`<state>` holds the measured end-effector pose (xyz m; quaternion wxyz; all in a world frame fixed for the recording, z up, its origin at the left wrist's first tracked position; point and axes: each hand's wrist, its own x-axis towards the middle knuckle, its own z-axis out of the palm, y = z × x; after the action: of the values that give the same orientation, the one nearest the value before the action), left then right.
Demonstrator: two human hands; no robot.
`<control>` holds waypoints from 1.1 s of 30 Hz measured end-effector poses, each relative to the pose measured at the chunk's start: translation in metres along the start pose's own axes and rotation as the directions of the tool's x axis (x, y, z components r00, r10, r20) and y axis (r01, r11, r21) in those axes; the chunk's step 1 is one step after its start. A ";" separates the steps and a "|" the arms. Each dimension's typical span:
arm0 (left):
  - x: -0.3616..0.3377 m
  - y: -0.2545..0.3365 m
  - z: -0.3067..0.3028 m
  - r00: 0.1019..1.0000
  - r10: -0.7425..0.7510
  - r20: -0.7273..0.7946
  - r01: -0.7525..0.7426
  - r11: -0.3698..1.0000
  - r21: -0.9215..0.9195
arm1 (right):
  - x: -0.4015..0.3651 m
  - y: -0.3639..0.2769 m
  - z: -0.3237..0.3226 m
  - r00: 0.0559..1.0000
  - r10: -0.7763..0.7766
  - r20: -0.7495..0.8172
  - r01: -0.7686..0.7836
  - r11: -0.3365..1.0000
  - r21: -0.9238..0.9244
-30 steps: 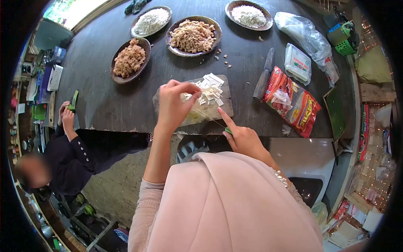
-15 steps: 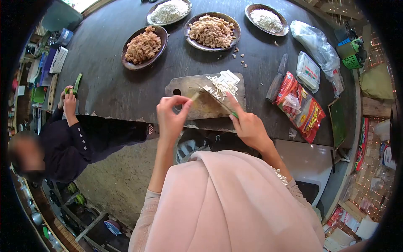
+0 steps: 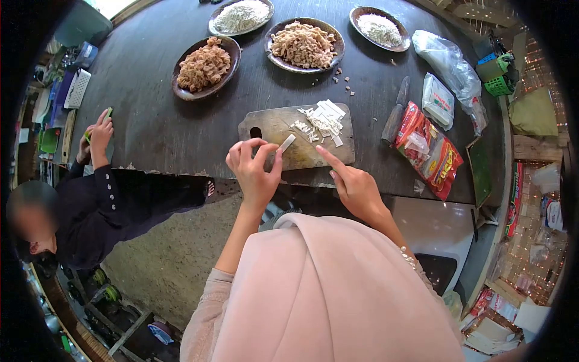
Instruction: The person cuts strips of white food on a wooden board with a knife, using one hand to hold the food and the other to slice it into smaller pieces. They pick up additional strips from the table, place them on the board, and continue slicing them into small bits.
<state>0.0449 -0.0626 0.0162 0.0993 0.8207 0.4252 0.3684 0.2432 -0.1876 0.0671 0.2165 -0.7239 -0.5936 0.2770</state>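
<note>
My left hand (image 3: pixel 252 164) pinches a pale white strip (image 3: pixel 288 142) between thumb and fingertips, over the near edge of the wooden cutting board (image 3: pixel 265 123). My right hand (image 3: pixel 357 187) is closed around a knife, its index finger stretched along the top. The thin blade (image 3: pixel 306 137) shows nearly edge-on above the board, and the handle is hidden in my palm. Beyond the blade, at the board's right side, lies a pile of chopped white pieces (image 3: pixel 325 119), some long strips and some short bits.
Plates of brown chunks (image 3: pixel 205 66), tan cubes (image 3: pixel 304 45) and white shreds (image 3: pixel 379 30) stand at the back. To the right lie a red packet (image 3: pixel 427 151), a sheathed-looking knife (image 3: pixel 395 114), a white pack (image 3: pixel 438 101) and plastic bags (image 3: pixel 446 60). At left, another person's hands (image 3: pixel 96 137) hold something green.
My left hand has shifted slightly right and down, the strip now clearer in its pinch. My right hand has turned the knife, hiding its green handle. The other person's hands have moved slightly.
</note>
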 end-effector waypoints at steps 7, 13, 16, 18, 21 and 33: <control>-0.013 0.004 -0.001 0.997 -0.019 0.081 0.017 0.999 0.029 | 0.007 0.000 0.000 1.000 -0.005 0.013 0.005 1.000 -0.008; -0.020 0.000 0.002 0.996 0.010 0.090 -0.015 0.999 0.050 | 0.009 0.003 0.004 0.999 -0.012 0.035 0.013 0.999 -0.039; -0.027 -0.009 -0.002 0.999 0.042 0.019 -0.043 0.998 0.049 | 0.009 0.009 0.007 0.998 -0.070 -0.002 0.070 0.996 -0.054; -0.032 -0.012 -0.002 0.998 0.028 0.052 -0.030 0.999 0.042 | 0.009 0.007 0.007 0.997 -0.075 0.002 0.075 0.996 -0.054; -0.039 -0.012 0.002 0.999 0.012 0.033 -0.012 1.000 -0.010 | 0.008 0.003 0.007 0.998 -0.052 0.025 0.054 0.995 -0.081; -0.050 -0.021 0.015 0.995 0.098 0.007 -0.098 0.995 0.017 | 0.011 0.008 0.008 1.000 -0.021 0.022 0.022 0.998 -0.059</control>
<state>0.0235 -0.0863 -0.0304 0.0754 0.8426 0.3873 0.3665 0.2452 -0.1788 0.0545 0.1914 -0.7206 -0.6116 0.2645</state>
